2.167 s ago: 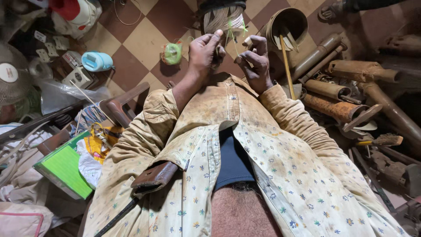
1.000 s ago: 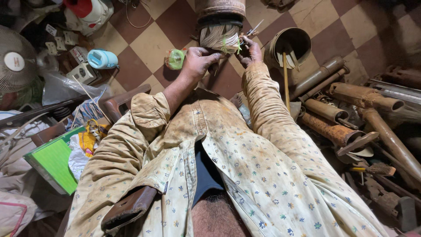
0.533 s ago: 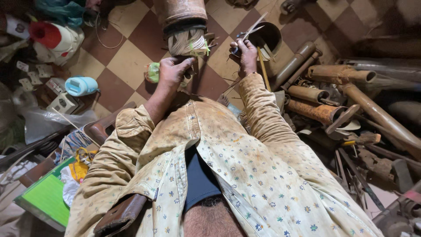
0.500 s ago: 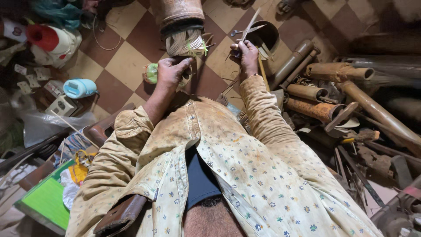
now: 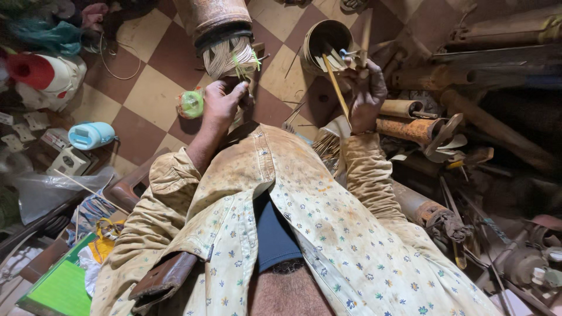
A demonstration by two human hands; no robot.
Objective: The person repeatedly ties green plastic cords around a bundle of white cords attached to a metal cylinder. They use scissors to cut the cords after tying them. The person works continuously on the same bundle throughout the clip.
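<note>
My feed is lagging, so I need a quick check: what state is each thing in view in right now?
left hand: fingers closed on the cane bundle's end
right hand: raised, fingers gripping a thin stick
cane bundle: strands splayed out of the rusty cylinder
rusty cylinder: lying on the checkered floor
thin stick: tilted, held
round tin: open, tools inside
green spool: on the floor beside the left hand

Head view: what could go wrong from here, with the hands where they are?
1. The right hand pinches a thin flat stick beside the round tin of sticks; a bump might tip the tin.
2. The left hand presses the loose strand bundle at the cylinder's end; strands may splay or slip free.
3. The green roll by the left hand could roll away.
</note>
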